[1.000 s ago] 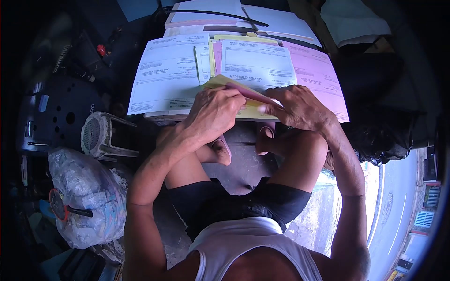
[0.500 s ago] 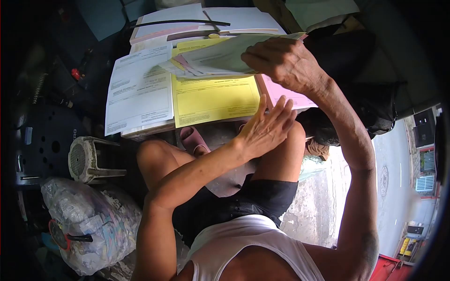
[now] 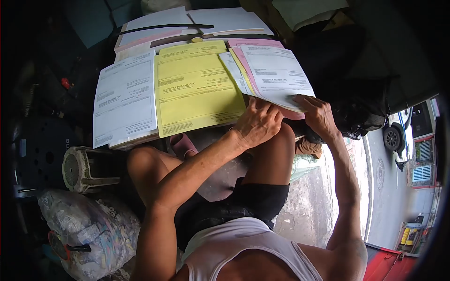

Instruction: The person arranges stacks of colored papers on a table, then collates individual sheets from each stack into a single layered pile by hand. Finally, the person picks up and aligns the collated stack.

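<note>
A fanned stack of white, yellow and pink printed forms point(image 3: 276, 75) lies over the pink sheets point(image 3: 262, 42) at the right of the table. My right hand point(image 3: 318, 114) grips the lower right corner of that stack. My left hand point(image 3: 260, 122) is at its lower left edge, fingers bent under the raised papers, its fingertips partly hidden; what it pinches there I cannot make out. Left of the stack lie yellow forms point(image 3: 197, 89), and beside them white forms point(image 3: 126, 98).
At the back are more paper stacks point(image 3: 234, 21), a black strip point(image 3: 164, 28) and a small round yellow object point(image 3: 197, 40). A stool point(image 3: 77, 168) and a filled plastic bag point(image 3: 89, 229) stand at left. A black bag point(image 3: 365, 110) is at right.
The fanned stack went from the middle, across the yellow forms, onto the pink sheets at right. My left hand let go, then came back to its lower edge. The camera view has shifted.
</note>
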Motion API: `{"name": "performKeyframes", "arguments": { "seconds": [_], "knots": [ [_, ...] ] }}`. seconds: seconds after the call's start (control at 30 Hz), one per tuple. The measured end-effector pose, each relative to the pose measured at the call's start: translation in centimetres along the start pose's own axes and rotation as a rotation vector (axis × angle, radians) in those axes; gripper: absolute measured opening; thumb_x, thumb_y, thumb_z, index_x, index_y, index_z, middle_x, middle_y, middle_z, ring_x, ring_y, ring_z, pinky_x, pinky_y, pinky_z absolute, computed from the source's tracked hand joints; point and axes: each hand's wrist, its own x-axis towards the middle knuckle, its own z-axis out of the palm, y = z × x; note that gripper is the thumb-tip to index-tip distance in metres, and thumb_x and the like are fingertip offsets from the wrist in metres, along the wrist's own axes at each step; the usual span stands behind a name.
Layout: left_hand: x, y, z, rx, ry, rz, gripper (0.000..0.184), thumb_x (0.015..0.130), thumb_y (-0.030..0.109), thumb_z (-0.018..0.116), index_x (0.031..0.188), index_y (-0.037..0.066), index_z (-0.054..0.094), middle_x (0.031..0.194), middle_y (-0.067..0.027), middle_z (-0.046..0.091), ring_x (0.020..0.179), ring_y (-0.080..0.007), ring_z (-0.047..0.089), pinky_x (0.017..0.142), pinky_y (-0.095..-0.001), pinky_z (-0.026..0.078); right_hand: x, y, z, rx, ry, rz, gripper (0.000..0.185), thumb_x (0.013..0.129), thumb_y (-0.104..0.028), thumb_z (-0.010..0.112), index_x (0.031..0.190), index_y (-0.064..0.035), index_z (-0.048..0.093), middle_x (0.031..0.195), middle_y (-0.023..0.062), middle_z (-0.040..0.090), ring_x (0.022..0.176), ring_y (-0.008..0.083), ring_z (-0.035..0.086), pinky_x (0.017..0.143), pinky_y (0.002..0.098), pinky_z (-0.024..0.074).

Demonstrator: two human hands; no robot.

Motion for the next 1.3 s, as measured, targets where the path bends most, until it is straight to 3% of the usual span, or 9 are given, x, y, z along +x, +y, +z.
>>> {"name": "performKeyframes", "arguments": {
  "seconds": [0.07,0.1,0.2,0.33,0.6,0.77,0.9,1.13,1.3],
  "knots": [
    [0.2,-0.1,0.6,-0.205,0.024,-0.087,0.013,0.087,0.018,0.066,0.087,0.005,0.069,0.092,-0.009,0.065,0.099,-0.0252,0.063,0.085,-0.0551,0.052,-0.6,-1.6,-1.5,0.034,-0.024,0.039,0.032,0.082,0.002,0.064,0.112,-0.0047,0.071,0.111,0.0147,0.075,0.097,0.034,0.074,0.081,0.0414,0.061],
    [0.6,-0.5,-0.4,-0.206,0.103,-0.114,0.009,0.087,0.016,0.07,0.092,0.008,0.071,0.088,-0.0021,0.067,0.088,-0.0208,0.064,0.082,-0.0417,0.052,-0.5,-2.4,-2.3,0.031,-0.034,0.025,0.033,0.082,0.001,0.065,0.114,-0.0036,0.07,0.112,0.0148,0.075,0.101,0.0345,0.073,0.084,0.0419,0.0603],
    [0.1,-1.0,-2.7,-0.255,0.107,-0.217,0.016,0.088,0.019,0.075,0.099,0.008,0.073,0.094,-0.0038,0.07,0.091,-0.0216,0.065,0.084,-0.0412,0.051,-1.1,-2.5,-1.8,0.015,-0.052,0.007,0.041,0.083,0.006,0.064,0.122,-0.0045,0.068,0.118,0.0151,0.074,0.107,0.0359,0.071,0.091,0.0434,0.0592],
    [-5.1,-3.6,-9.9,-0.092,0.086,-0.22,0.04,0.088,0.03,0.077,0.121,0.009,0.071,0.118,-0.0049,0.07,0.116,-0.0257,0.063,0.098,-0.0465,0.047,-1.8,-0.8,0.2,-0.036,0.004,0.023,0.045,0.077,0.011,0.06,0.119,-0.0039,0.068,0.113,0.017,0.074,0.101,0.035,0.073,0.088,0.0428,0.0603],
    [-20.7,-13.1,-23.5,0.464,-0.64,-0.599,0.071,0.092,0.037,0.073,0.15,0.005,0.048,0.155,-0.0095,0.049,0.144,-0.0295,0.043,0.114,-0.0519,0.035,-1.6,-0.5,0.7,-0.013,-0.051,0.208,0.047,0.081,0.013,0.058,0.123,-0.0058,0.067,0.114,0.0193,0.073,0.099,0.0372,0.073,0.082,0.0421,0.0611],
    [-23.1,-14.5,-24.8,0.415,-0.355,-0.408,0.029,0.089,0.01,0.075,0.118,0.008,0.073,0.121,-0.0035,0.073,0.11,-0.0218,0.068,0.1,-0.0442,0.048,-1.7,0.0,0.7,0.012,-0.073,0.245,0.048,0.083,0.015,0.054,0.124,-0.0067,0.067,0.112,0.0204,0.073,0.094,0.0371,0.074,0.08,0.0426,0.0611],
    [-21.3,-15.5,-24.8,0.222,-0.165,-0.49,0.014,0.086,0.0,0.076,0.099,0.004,0.073,0.095,-0.0082,0.075,0.088,-0.0236,0.072,0.081,-0.0363,0.055,-1.3,0.0,0.4,-0.003,-0.059,0.23,0.047,0.084,0.015,0.055,0.123,-0.0062,0.068,0.109,0.0217,0.073,0.088,0.0387,0.074,0.077,0.0432,0.0609],
    [-17.2,-16.2,-21.6,-0.173,0.199,-0.798,0.023,0.092,-0.003,0.071,0.114,0.003,0.069,0.095,-0.0127,0.074,0.08,-0.0274,0.074,0.073,-0.0365,0.059,-0.5,0.1,-0.1,0.063,-0.027,0.513,0.032,0.091,0.008,0.06,0.12,-0.0027,0.07,0.102,0.0248,0.074,0.086,0.0363,0.076,0.073,0.0424,0.0601],
    [-10.8,-15.0,-17.2,0.021,-0.093,-0.291,0.048,0.082,-0.006,0.063,0.129,0.005,0.066,0.114,-0.011,0.069,0.093,-0.0246,0.071,0.075,-0.0364,0.062,1.9,0.8,-0.6,0.18,-0.012,0.633,0.036,0.107,-0.032,0.054,0.118,-0.0005,0.07,0.085,0.019,0.073,0.066,0.0201,0.067,0.067,0.0369,0.0533]
  ]
}}
